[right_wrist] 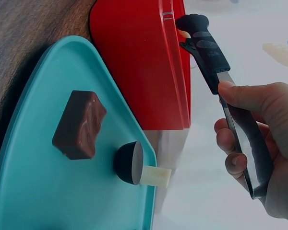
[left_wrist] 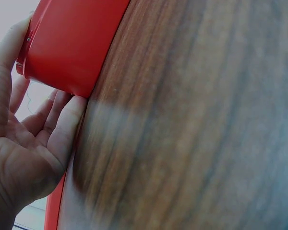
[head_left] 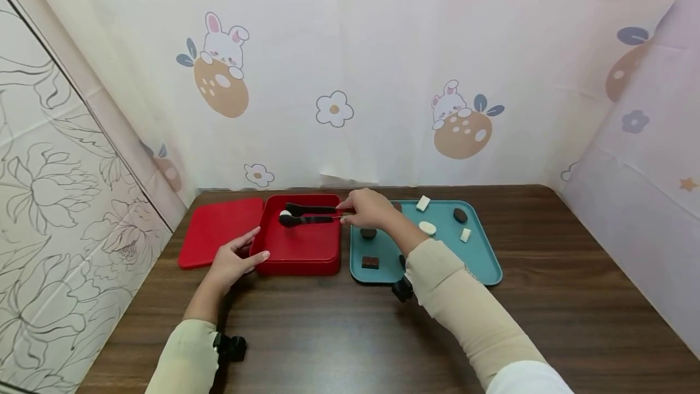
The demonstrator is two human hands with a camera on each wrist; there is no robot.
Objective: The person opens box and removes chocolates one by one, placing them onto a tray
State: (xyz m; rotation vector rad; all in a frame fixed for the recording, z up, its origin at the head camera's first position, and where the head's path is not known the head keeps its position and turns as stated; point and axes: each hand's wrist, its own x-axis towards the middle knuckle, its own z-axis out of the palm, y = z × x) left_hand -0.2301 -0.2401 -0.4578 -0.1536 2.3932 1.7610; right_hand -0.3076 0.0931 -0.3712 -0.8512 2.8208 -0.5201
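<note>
My right hand [head_left: 369, 208] holds black-ended tongs [head_left: 312, 208] by their handles, thumb on one side and fingers curled on the other in the right wrist view. A small cream-white piece [right_wrist: 184, 34] sits between the tong tips, over the left part of the open red box [head_left: 298, 266]. My left hand [head_left: 232, 263] grips the box's front left corner, with the thumb at the front and the fingers against the left side. To the right of the box, a teal tray [head_left: 492, 272] bears several chocolates, among them a ridged brown bar [right_wrist: 79, 124] and a dark dome-shaped piece [right_wrist: 129, 163].
A flat red lid [head_left: 219, 233] lies left of the box on the dark wooden table [head_left: 328, 333]. White pieces [head_left: 427, 228] and a dark oval chocolate [head_left: 460, 216] lie on the tray's right part. A patterned curtain [head_left: 350, 78] hangs behind the table.
</note>
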